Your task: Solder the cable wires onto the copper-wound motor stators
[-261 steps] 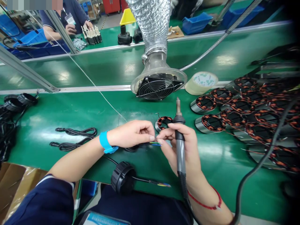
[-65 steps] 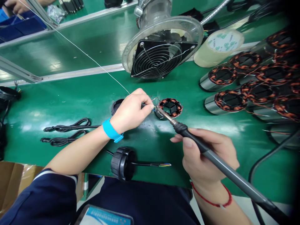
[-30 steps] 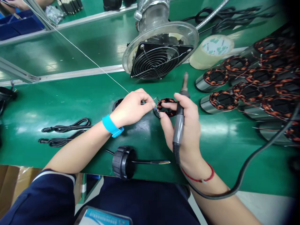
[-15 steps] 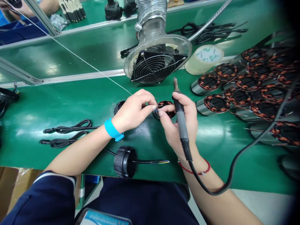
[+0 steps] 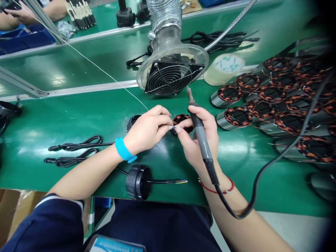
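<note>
My left hand [image 5: 149, 127], a blue band at its wrist, has thumb and fingers pinched on a thin wire [image 5: 174, 127] with a bit of blue on it. Facing it, my right hand [image 5: 203, 134] has its thumb and forefinger at the same wire. That hand also grips a soldering iron [image 5: 201, 134], tip pointing up and away. Just beyond the fingertips stands a stator [image 5: 181, 119] with copper windings, partly covered by my hands. A thin pale strand [image 5: 112, 79] runs from upper left to behind my left hand. A black cap [image 5: 132, 122] is half hidden there.
A fume-extractor hood [image 5: 168, 78] with a fan grille hangs beyond my hands. Several stators [image 5: 233, 117] and a tape roll [image 5: 224, 70] stand right. Nearer lie a black threaded cap [image 5: 136, 182] with its cable and coiled cables [image 5: 76, 143]. The iron's cord [image 5: 254, 196] loops over my right forearm.
The view has shifted slightly. My fingertips have come closer together on the wire, and the pale wire end that stuck out over the stator no longer shows there.
</note>
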`<action>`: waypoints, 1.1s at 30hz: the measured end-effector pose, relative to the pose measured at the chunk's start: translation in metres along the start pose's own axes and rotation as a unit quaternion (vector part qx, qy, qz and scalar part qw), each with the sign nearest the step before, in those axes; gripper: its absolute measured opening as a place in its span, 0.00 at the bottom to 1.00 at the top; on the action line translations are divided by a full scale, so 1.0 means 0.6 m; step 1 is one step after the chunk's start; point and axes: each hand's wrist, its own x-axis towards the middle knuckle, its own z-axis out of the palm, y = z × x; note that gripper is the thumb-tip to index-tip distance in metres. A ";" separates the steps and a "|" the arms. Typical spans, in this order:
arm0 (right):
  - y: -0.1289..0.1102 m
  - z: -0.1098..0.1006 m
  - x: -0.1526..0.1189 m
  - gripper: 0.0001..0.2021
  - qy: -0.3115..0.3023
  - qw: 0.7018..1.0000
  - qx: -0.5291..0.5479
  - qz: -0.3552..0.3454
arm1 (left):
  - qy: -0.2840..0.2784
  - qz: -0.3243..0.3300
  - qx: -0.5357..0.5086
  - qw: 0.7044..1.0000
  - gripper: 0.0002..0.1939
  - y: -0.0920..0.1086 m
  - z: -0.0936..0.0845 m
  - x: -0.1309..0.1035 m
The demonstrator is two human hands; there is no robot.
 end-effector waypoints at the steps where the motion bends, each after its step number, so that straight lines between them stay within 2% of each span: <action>1: 0.000 -0.006 0.000 0.24 -0.011 1.000 -0.011 0.001 | 0.003 -0.008 -0.001 1.000 0.09 0.001 0.002 0.000; 6: 0.005 -0.044 -0.003 0.24 -0.104 0.989 -0.107 0.002 | 0.005 -0.045 0.017 0.999 0.09 0.003 0.012 -0.001; 9: 0.012 -0.047 0.001 0.24 -0.124 0.983 -0.130 -0.030 | 0.007 -0.056 0.015 0.998 0.09 0.002 0.015 0.001; 11: 0.017 -0.037 0.008 0.22 -0.106 0.984 -0.139 -0.037 | 0.010 -0.060 0.006 0.998 0.09 0.000 0.014 0.003; 16: 0.023 -0.009 0.021 0.20 -0.039 0.986 -0.162 -0.004 | 0.021 -0.081 -0.010 0.996 0.09 -0.001 0.009 0.007; 19: 0.014 -0.017 0.014 0.21 -0.034 0.987 -0.157 -0.009 | 0.017 -0.090 -0.012 0.996 0.08 -0.002 0.008 0.008; 23: -0.013 -0.043 -0.017 0.20 0.005 0.991 -0.120 0.056 | 0.017 -0.086 -0.007 0.996 0.08 -0.004 0.013 0.008; 25: -0.025 -0.050 -0.038 0.18 0.023 0.993 -0.096 0.066 | 0.021 -0.076 0.008 0.997 0.09 -0.005 0.017 0.008; 30: -0.032 -0.048 -0.078 0.13 0.113 0.990 -0.078 0.042 | 0.023 -0.051 0.053 0.997 0.10 -0.008 0.023 0.008; 33: -0.028 -0.045 -0.084 0.11 0.133 0.988 -0.078 0.011 | 0.021 -0.049 0.066 0.996 0.11 -0.005 0.023 0.008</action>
